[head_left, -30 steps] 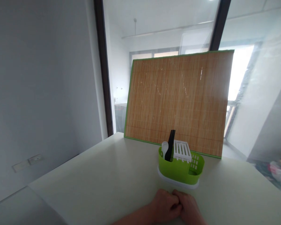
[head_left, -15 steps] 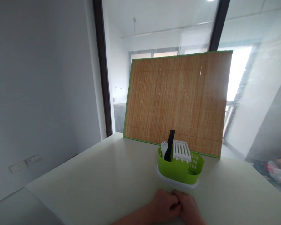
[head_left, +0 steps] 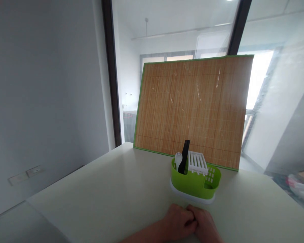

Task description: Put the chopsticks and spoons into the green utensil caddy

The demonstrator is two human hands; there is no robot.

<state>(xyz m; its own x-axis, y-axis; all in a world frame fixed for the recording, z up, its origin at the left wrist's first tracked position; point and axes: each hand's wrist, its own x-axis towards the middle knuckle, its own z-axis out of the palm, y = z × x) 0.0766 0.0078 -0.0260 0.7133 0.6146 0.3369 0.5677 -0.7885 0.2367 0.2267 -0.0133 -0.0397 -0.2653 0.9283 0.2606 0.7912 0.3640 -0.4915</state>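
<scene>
My left hand [head_left: 177,222] and my right hand [head_left: 205,225] rest side by side on the pale table [head_left: 111,199], both curled into loose fists and touching each other. Neither holds anything. Just beyond them stands a green plastic cutlery holder [head_left: 194,184] on a white base. A black utensil handle [head_left: 184,157] and a white spoon [head_left: 178,159] stick up from its left compartment. A white slatted insert [head_left: 197,163] sits in its middle.
A large bamboo mat with green edging [head_left: 192,108] leans upright against the glass wall behind the holder. A dark window frame post [head_left: 111,74] stands at its left. A grey wall with a socket plate [head_left: 27,172] lies to the left, beyond the table's edge.
</scene>
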